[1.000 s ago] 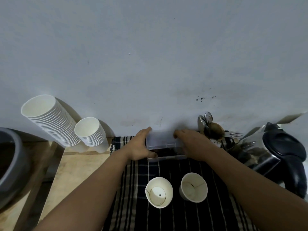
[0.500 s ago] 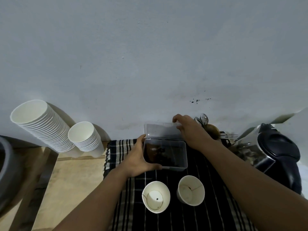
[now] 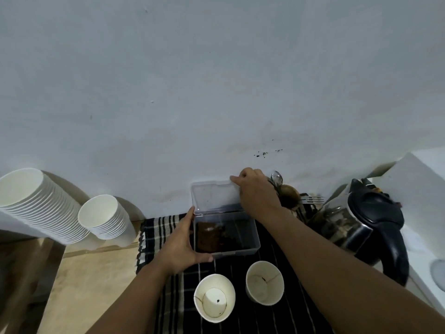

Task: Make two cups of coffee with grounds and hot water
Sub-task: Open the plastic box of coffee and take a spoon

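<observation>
A clear plastic box point(image 3: 250, 249) of dark coffee grounds point(image 3: 214, 236) sits on the striped cloth, its hinged lid point(image 3: 214, 195) standing up against the wall. My left hand point(image 3: 181, 243) grips the box's left side. My right hand point(image 3: 256, 191) pinches the lid's top right corner. Two white paper cups stand in front of the box: the left cup point(image 3: 214, 300) and the right cup point(image 3: 264, 282), both with brown streaks inside. A steel and black kettle point(image 3: 361, 227) stands at the right.
A black and white striped cloth point(image 3: 156, 227) covers the wooden counter point(image 3: 91, 273). Two stacks of paper cups point(image 3: 48, 208) lean against the wall at left. A holder with spoons point(image 3: 277, 178) and a fork point(image 3: 311, 200) stands behind my right hand. A white ledge point(image 3: 419, 179) is at far right.
The box was shut one second ago; my right hand has swung the lid up against the wall while my left hand holds the base. The grounds are now exposed.
</observation>
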